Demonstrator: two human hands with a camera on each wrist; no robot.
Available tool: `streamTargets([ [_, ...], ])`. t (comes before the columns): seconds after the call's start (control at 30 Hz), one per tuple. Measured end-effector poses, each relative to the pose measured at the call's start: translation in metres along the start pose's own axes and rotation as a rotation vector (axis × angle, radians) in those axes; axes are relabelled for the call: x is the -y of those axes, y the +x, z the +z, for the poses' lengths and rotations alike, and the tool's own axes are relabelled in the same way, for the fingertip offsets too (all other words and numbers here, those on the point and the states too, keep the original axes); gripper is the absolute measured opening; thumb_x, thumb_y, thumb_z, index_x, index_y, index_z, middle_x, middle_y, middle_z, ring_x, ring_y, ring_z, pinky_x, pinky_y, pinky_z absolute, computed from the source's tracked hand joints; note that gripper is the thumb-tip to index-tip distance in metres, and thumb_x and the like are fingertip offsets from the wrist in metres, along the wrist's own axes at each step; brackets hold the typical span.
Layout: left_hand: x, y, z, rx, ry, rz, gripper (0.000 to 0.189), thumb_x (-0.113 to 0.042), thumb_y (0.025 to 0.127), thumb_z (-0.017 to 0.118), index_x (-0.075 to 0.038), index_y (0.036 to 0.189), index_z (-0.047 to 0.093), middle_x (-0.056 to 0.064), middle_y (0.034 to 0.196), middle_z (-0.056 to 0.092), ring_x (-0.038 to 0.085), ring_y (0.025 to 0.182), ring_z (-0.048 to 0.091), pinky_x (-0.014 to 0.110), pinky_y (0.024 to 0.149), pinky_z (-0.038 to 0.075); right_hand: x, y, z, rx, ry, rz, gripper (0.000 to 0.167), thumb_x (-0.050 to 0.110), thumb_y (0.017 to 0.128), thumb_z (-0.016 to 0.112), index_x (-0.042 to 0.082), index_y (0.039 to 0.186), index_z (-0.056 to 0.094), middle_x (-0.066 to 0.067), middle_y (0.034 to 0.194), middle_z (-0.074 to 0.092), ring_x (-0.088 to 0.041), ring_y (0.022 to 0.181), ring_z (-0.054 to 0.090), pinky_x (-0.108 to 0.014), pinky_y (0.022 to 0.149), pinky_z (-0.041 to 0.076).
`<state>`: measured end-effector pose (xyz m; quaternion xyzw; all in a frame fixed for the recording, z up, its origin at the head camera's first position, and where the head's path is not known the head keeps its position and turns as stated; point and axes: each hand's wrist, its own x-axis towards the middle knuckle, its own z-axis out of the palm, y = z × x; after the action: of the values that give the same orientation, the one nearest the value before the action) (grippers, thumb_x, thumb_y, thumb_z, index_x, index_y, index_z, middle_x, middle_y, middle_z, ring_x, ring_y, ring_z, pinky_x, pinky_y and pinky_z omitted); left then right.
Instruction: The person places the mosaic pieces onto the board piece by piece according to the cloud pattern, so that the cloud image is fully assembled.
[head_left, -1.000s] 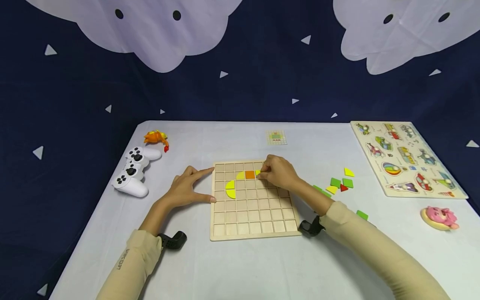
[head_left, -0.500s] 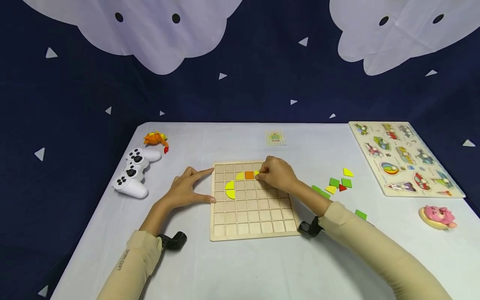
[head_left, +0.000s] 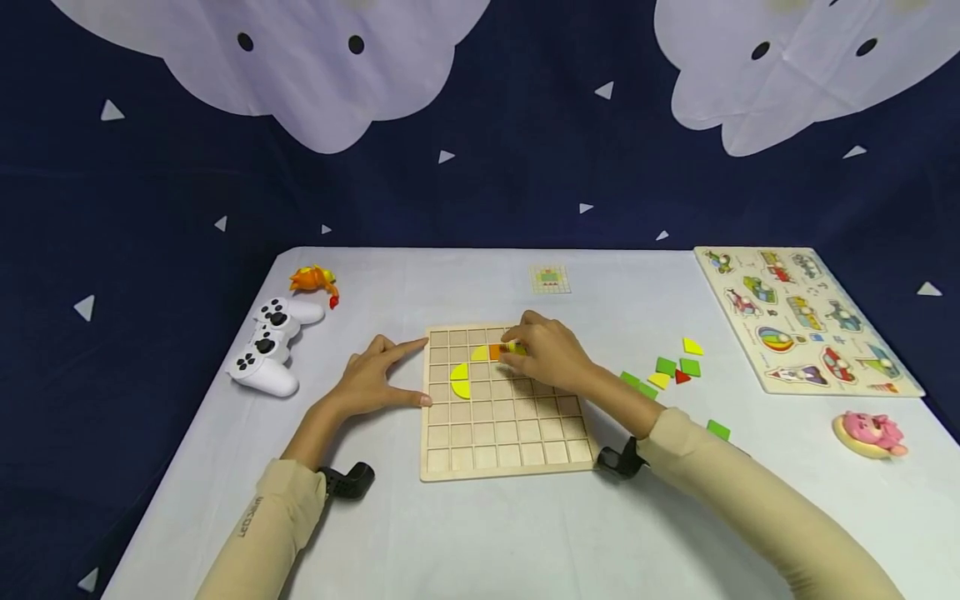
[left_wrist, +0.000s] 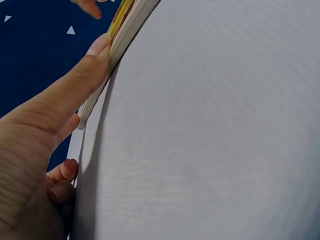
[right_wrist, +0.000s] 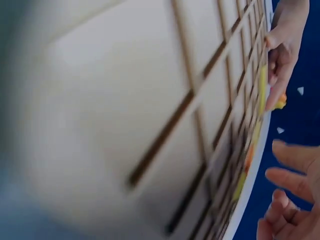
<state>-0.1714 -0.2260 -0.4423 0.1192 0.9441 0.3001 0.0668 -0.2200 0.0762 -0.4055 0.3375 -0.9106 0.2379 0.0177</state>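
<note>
A wooden grid board [head_left: 483,433] lies on the white table. Along its left edge my left hand [head_left: 367,379] rests, index finger and thumb stretched wide and touching the frame; the left wrist view shows the thumb [left_wrist: 82,75] against the rim. Above the board's upper part hovers my right hand [head_left: 551,354], thumb and fingers parted, holding nothing. Just under its fingertips sits a yellow piece [head_left: 520,348], partly hidden, beside an orange square [head_left: 494,352]. To the left are a yellow quarter-round [head_left: 479,354] and two more yellow quarter-rounds [head_left: 461,382] stacked in one column.
Loose green squares [head_left: 665,366], a red triangle [head_left: 682,377] and yellow pieces [head_left: 692,346] lie to the right. A small pattern card [head_left: 550,280] lies behind the board. Around the sides are a picture puzzle [head_left: 817,333], pink toy [head_left: 870,433], white game controller [head_left: 270,346] and orange toy [head_left: 313,279].
My right hand has let go of the yellow piece right of the orange square; its fingers have spread and shifted slightly left. My left hand has stayed on the board's edge.
</note>
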Motion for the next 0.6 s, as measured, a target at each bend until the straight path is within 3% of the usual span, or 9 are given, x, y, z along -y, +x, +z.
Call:
streamTargets([
  [0.23, 0.001, 0.0, -0.001, 0.005, 0.002, 0.0, 0.095, -0.056, 0.069, 0.085, -0.028, 0.15, 0.045, 0.005, 0.105, 0.043, 0.02, 0.094, 0.041, 0.041, 0.083, 0.028, 0.025, 0.011, 0.007, 0.121, 0.025, -0.118, 0.036, 0.03, 0.086, 0.077, 0.009, 0.115, 0.075, -0.007, 0.087, 0.059, -0.01, 0.069, 0.048, -0.024, 0.062, 0.042],
  [0.43, 0.0, 0.0, -0.002, 0.009, -0.009, -0.002, 0.094, -0.055, 0.069, 0.085, -0.029, 0.15, 0.045, 0.005, 0.105, 0.043, 0.021, 0.093, 0.042, 0.042, 0.085, 0.029, 0.039, 0.019, 0.013, 0.208, 0.037, -0.151, 0.041, 0.032, 0.085, 0.078, 0.011, 0.119, 0.073, -0.007, 0.086, 0.056, -0.011, 0.071, 0.044, -0.023, 0.063, 0.039],
  [0.6, 0.0, -0.001, -0.002, 0.015, -0.012, -0.002, 0.094, -0.055, 0.07, 0.084, -0.029, 0.151, 0.044, 0.005, 0.106, 0.044, 0.021, 0.093, 0.042, 0.043, 0.086, 0.03, 0.041, 0.023, 0.019, 0.26, -0.037, -0.18, 0.045, 0.044, 0.085, 0.075, 0.015, 0.12, 0.073, -0.003, 0.087, 0.053, -0.011, 0.07, 0.044, -0.023, 0.062, 0.038],
])
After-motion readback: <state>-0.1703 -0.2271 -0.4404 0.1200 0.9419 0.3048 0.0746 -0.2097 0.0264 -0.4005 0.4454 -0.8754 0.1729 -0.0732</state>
